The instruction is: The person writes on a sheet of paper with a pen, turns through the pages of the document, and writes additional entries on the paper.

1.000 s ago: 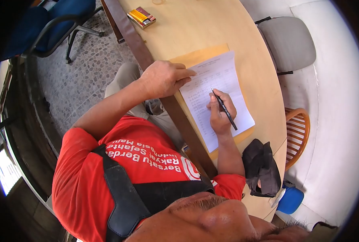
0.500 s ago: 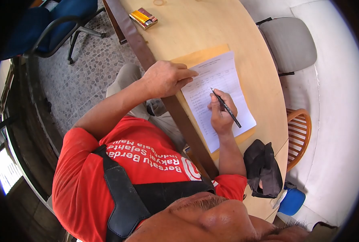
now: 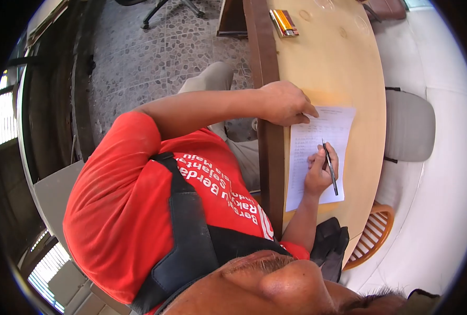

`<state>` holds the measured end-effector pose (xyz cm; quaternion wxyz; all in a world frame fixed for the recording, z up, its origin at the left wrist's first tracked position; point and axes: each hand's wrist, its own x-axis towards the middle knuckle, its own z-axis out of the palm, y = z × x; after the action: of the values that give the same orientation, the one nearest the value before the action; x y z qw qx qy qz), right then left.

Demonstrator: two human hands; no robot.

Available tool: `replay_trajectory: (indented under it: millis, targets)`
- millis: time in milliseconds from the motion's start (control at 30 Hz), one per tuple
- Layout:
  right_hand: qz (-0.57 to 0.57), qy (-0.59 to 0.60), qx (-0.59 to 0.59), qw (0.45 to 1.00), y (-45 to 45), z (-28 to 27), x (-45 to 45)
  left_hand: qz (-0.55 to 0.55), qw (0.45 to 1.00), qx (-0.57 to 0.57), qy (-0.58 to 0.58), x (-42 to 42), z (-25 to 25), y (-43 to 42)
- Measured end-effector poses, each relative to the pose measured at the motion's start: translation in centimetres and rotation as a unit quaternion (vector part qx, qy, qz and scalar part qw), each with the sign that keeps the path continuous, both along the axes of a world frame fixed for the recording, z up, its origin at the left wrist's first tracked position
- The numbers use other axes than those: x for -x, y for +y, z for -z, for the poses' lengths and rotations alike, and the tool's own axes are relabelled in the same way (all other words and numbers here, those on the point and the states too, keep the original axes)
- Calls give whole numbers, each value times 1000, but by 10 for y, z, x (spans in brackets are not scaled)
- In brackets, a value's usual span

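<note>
The right hand (image 3: 320, 176) has its grip closed on a pen (image 3: 331, 169) at the paper (image 3: 298, 170) on the surface (image 3: 362, 79), where rows seem already written, blank ones I cannot count, while the left hand (image 3: 285, 103) touches its left end, grip unclear.

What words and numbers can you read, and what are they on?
"Bersa… Berda…": red shirt, top line
"Raky… Sejahte…": shirt, middle line
"Indo… …sia Maju": shirt, bottom line; folds hide some letters
White paper: lines too small to read
Black pen: nothing readable
Small pack: too small to read
</note>
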<state>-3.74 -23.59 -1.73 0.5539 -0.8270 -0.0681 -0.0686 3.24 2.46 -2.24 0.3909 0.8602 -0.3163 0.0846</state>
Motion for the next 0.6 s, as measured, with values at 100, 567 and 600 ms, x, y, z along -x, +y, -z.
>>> replay_trajectory:
  millis: [100, 567, 600]
  targets:
    - [3, -2, -4, 1000, 4, 0, -2, 0, 1000, -8, 1, 0, 0, 2]
    - [0, -11, -32, 999, -1, -1, -1, -15, 997, -67, 38, 6, -18, 1]
    - [2, 5, -42, 999, 0, -3, 0, -6, 997, -67, 34, 6, -19, 1]
